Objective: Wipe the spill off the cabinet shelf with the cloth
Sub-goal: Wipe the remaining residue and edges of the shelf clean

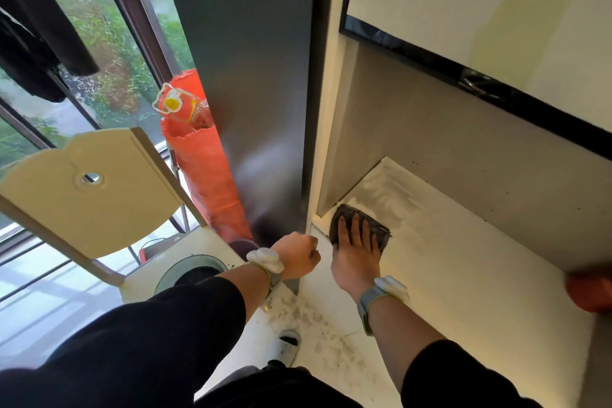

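open shelf (463, 262) rightward; side wall (334, 149) close left of cloth (361, 228)

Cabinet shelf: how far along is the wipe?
Mid-wipe. Done: nothing I can confirm; no finished area stands out. In hand: the right hand presses flat on the dark cloth near the shelf's back left corner, while the left hand is fisted at the cabinet's front edge. Left: a wet, streaky sheen runs behind the cloth toward the back wall and needs more passes.

Daylight enters through the window (99, 53) at left, glaring on the dark cabinet side panel (258, 109). Wide-angle distortion bends edges; an orange object (589, 291) at right is blurred.
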Demonstrator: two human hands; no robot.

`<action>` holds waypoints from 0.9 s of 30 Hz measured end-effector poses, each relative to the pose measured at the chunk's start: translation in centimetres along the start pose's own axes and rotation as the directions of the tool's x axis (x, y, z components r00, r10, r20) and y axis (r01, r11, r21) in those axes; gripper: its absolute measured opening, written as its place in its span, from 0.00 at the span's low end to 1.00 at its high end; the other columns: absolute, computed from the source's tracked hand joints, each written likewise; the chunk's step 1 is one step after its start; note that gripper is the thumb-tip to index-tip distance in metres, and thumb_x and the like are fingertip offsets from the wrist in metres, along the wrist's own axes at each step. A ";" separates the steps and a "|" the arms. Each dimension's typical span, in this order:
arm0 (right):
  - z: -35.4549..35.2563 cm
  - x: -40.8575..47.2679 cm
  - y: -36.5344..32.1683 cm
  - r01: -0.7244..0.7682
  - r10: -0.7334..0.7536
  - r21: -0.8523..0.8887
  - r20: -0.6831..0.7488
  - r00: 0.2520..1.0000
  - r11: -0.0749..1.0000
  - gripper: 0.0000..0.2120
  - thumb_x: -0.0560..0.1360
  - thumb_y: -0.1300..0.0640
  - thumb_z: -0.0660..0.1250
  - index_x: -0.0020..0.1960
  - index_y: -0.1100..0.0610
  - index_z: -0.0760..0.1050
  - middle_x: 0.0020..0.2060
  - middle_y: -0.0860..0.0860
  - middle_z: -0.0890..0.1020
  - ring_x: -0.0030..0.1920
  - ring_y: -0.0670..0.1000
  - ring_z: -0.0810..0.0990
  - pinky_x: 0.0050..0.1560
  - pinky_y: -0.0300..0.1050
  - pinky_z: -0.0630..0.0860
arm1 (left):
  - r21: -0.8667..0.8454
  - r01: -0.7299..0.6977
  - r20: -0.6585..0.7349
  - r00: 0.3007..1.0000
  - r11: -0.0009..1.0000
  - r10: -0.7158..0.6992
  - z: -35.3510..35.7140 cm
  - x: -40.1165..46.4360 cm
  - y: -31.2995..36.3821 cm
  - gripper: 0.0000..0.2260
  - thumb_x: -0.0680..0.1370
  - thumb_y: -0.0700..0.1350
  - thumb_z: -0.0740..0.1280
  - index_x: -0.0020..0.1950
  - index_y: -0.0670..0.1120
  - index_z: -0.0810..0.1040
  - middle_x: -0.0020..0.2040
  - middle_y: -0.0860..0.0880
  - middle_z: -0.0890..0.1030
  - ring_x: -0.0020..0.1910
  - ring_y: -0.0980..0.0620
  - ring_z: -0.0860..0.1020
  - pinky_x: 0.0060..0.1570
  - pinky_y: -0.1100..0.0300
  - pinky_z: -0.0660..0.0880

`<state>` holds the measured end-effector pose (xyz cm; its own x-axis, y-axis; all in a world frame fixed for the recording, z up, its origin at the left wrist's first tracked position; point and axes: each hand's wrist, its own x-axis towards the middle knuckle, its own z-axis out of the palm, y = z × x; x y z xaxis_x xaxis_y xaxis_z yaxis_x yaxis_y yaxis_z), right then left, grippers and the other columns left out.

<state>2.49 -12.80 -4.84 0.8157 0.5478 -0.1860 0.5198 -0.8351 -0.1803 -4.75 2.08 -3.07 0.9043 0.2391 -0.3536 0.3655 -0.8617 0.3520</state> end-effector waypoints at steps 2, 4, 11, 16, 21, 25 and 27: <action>-0.2 1.1 -0.2 -0.033 0.033 0.020 0.010 0.999 0.999 0.31 0.85 0.47 0.50 0.84 0.50 0.43 0.83 0.55 0.44 0.83 0.59 0.42 0.81 0.59 0.43 | 0.002 0.009 0.021 1.000 1.000 -0.009 0.0 0.4 -0.1 0.13 0.82 0.50 0.59 0.55 0.46 0.81 0.46 0.48 0.82 0.42 0.50 0.82 0.50 0.55 0.82; -0.6 2.4 -0.4 -0.065 0.063 0.047 0.033 0.997 0.997 0.31 0.85 0.47 0.50 0.84 0.50 0.43 0.83 0.54 0.42 0.82 0.58 0.41 0.81 0.58 0.42 | 0.007 0.016 0.036 0.999 1.000 -0.016 -0.3 0.7 -0.6 0.14 0.81 0.50 0.60 0.55 0.44 0.81 0.46 0.48 0.83 0.42 0.50 0.82 0.51 0.55 0.82; -1.5 5.5 -1.6 -0.155 0.152 0.072 0.047 0.987 0.985 0.31 0.84 0.49 0.52 0.84 0.48 0.45 0.83 0.54 0.42 0.83 0.57 0.40 0.81 0.56 0.42 | 0.013 -0.073 0.151 0.986 0.997 0.070 -0.7 1.0 -2.5 0.02 0.78 0.42 0.63 0.48 0.46 0.70 0.40 0.47 0.78 0.37 0.46 0.81 0.40 0.49 0.83; 0.3 2.1 -2.8 -0.045 0.050 0.053 -0.108 0.993 0.998 0.31 0.80 0.55 0.59 0.82 0.51 0.59 0.82 0.57 0.55 0.82 0.61 0.51 0.81 0.59 0.47 | -0.027 -0.057 0.196 0.979 0.998 0.061 -1.0 1.9 -2.7 0.09 0.78 0.41 0.64 0.58 0.46 0.69 0.44 0.46 0.79 0.39 0.46 0.82 0.41 0.50 0.84; -0.3 3.3 -3.1 -0.070 0.070 0.005 -0.052 0.996 0.998 0.32 0.81 0.55 0.56 0.83 0.55 0.51 0.83 0.57 0.50 0.82 0.60 0.46 0.81 0.59 0.45 | 0.014 -0.058 0.269 0.962 0.998 0.052 -0.9 2.5 -2.0 0.08 0.78 0.38 0.63 0.57 0.44 0.72 0.47 0.45 0.78 0.41 0.46 0.82 0.41 0.53 0.83; -1.1 6.2 -3.5 -0.175 0.175 0.007 -0.004 0.985 0.985 0.34 0.81 0.57 0.53 0.84 0.58 0.44 0.83 0.56 0.44 0.83 0.58 0.42 0.81 0.56 0.43 | 0.059 -0.089 0.291 0.954 0.994 0.068 -0.4 2.9 -2.1 0.07 0.79 0.41 0.62 0.56 0.44 0.74 0.47 0.46 0.80 0.42 0.46 0.82 0.46 0.51 0.84; -1.4 7.2 -3.0 -0.180 0.181 0.017 -0.007 0.984 0.983 0.33 0.82 0.57 0.51 0.83 0.58 0.43 0.83 0.56 0.44 0.83 0.57 0.41 0.81 0.56 0.44 | 0.072 -0.123 0.281 0.955 0.990 0.098 -0.6 3.0 -2.1 0.06 0.79 0.43 0.62 0.54 0.44 0.74 0.46 0.46 0.81 0.41 0.45 0.82 0.46 0.49 0.84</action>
<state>7.18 -6.44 -4.28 0.8979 0.3876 -0.2088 0.3597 -0.9193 -0.1597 -2.67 4.83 -4.35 0.8373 0.0182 -0.5465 0.2347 -0.9146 0.3292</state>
